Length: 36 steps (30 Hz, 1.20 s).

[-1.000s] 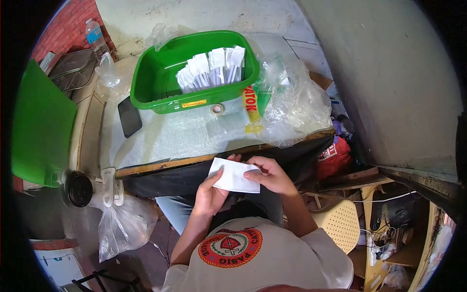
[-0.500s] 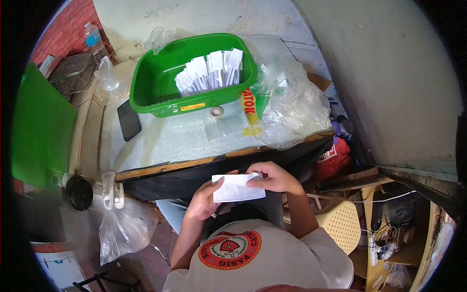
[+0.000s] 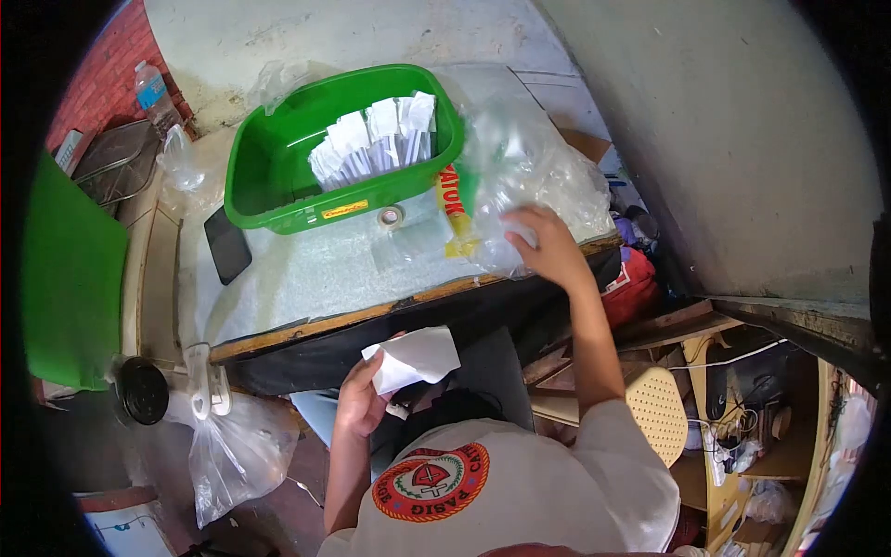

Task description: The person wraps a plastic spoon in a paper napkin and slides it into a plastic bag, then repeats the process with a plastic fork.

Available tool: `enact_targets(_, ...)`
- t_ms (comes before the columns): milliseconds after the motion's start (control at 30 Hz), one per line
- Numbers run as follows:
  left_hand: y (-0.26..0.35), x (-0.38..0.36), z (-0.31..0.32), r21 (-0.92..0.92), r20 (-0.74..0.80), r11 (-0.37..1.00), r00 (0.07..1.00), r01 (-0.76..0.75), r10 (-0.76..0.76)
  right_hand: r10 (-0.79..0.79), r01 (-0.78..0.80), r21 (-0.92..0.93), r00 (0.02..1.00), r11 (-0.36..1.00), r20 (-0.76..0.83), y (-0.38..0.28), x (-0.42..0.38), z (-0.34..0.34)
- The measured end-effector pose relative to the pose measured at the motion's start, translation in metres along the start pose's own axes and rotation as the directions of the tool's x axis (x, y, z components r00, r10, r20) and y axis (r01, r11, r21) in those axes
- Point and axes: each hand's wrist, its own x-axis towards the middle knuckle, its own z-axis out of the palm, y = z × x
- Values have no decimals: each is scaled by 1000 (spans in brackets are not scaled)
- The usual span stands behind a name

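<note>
A folded white paper [image 3: 419, 358] is pinched in my left hand [image 3: 360, 397], low in front of my shirt. My right hand [image 3: 548, 243] reaches over the table's front right part, its fingers apart, at the edge of a heap of clear plastic bags [image 3: 548, 176]. Nothing shows between those fingers. Left of the bags, a green basin [image 3: 255, 176] holds a row of white folded papers [image 3: 376, 139]. A roll of tape [image 3: 391, 217] and a flat clear plastic piece [image 3: 404, 249] lie in front of the basin, beside a yellow and red printed wrapper [image 3: 455, 218].
A black phone [image 3: 227, 246] lies on the table [image 3: 288, 288] at the left. Behind it stand a water bottle [image 3: 155, 91] and a knotted clear bag [image 3: 181, 162]. A plastic bag [image 3: 237, 455] hangs at the front left corner. A perforated yellow chair [image 3: 657, 418] is at the right.
My right hand has let go of the paper and moved up and right to the plastic bags. My left hand keeps the paper, now tilted. The view has shifted slightly.
</note>
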Motion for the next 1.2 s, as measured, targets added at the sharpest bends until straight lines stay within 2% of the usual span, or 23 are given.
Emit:
enact_targets(100, -2, -5, -2, 29, -43, 999, 999, -15, 16, -97, 97, 21, 995, 995, -8, 24, 40, 0)
enact_targets(200, -10, -12, -8, 30, -96, 1000, 995, 7, -4, -1, -1, 56, 1000, 998, 20, 40, 69, -7)
enact_targets(267, -15, -13, -10, 49, -238, 998, 971, 30, -18, 20, -19, 20, 1000, 1000, -12, 47, 79, -10)
enact_targets(300, -15, -14, -6, 49, -203, 999, 979, 1, 9, 16, -15, 19, 1000, 1000, -15, 45, 81, -14)
enact_targets(333, -17, -14, -9, 48, -201, 999, 980, -1, 11, 84, -89, 91, 995, 992, 53, 44, 80, -18)
enact_targets(367, -22, -15, -16, 123, -192, 992, 981, -1, 25, 147, -166, 159, 981, 973, 126, 42, 78, -22)
enact_targets(400, -27, -15, -25, 198, -183, 980, 982, -1, 37, 146, -165, 157, 981, 974, 127, 40, 76, -26)
enact_targets(433, -34, -12, -36, 326, -249, 944, 968, 56, 28, 122, -139, 163, 986, 977, 110, 38, 72, -29)
enact_targets(467, -41, -10, -47, 326, -249, 944, 968, 55, 30, 96, -110, 169, 991, 979, 91, 37, 69, -31)
enact_targets(500, -44, -10, -53, 599, -183, 801, 974, 1, 135, 94, -108, 170, 991, 979, 91, 37, 64, -32)
enact_targets(533, -47, -10, -58, 813, -89, 579, 973, -54, 215, 143, -149, 115, 988, 982, 54, 38, 58, -32)
enact_targets(600, -48, -12, -57, 830, -107, 556, 972, -29, 210, 188, -188, 62, 982, 980, 16, 35, 48, -29)
enact_targets(667, -40, -15, -46, 800, -72, 600, 987, -29, 144, -51, -14, -223, 958, 975, -282, 31, 41, -23)
enact_targets(800, -33, -9, -40, 799, -65, 602, 995, 5, 79, -88, 60, -122, 969, 991, -233, 25, 25, -13)
enact_targets(833, -27, -11, -29, 765, -91, 643, 994, 32, 59, 140, -122, 98, 969, 988, -205, 19, 17, -8)
enact_targets(867, -25, -12, -22, 728, -116, 683, 993, 60, 37, 350, -300, 305, 928, 904, -127, 16, 10, -3)
enact_targets(900, -27, -10, -24, 727, -116, 684, 993, 58, 39, 326, -267, 271, 923, 925, -206, 19, 3, 5)
enact_targets(933, -33, -7, -28, 682, -110, 731, 992, 32, 60, 324, -264, 270, 923, 926, -208, 18, -2, 8)
enact_targets(1000, -38, -3, -35, 636, -105, 771, 991, 5, 80, 379, -380, 3, 923, 925, -69, 15, -12, 13)
enact_targets(1033, -39, -3, -38, 636, -111, 771, 992, 25, 59, 352, -359, -103, 933, 928, -78, 16, -14, 18)
enact_targets(1067, -39, -2, -40, 636, -117, 770, 992, 46, 38, 354, -361, -103, 932, 927, -81, 16, -16, 20)
enact_targets(1133, -34, -4, -34, 657, -136, 752, 990, 61, 38, 344, -329, -152, 935, 932, 87, 14, -17, 20)
enact_targets(1200, -34, -5, -33, 675, -160, 733, 986, 81, 38, 354, -340, -123, 927, 932, 125, 10, -18, 13)
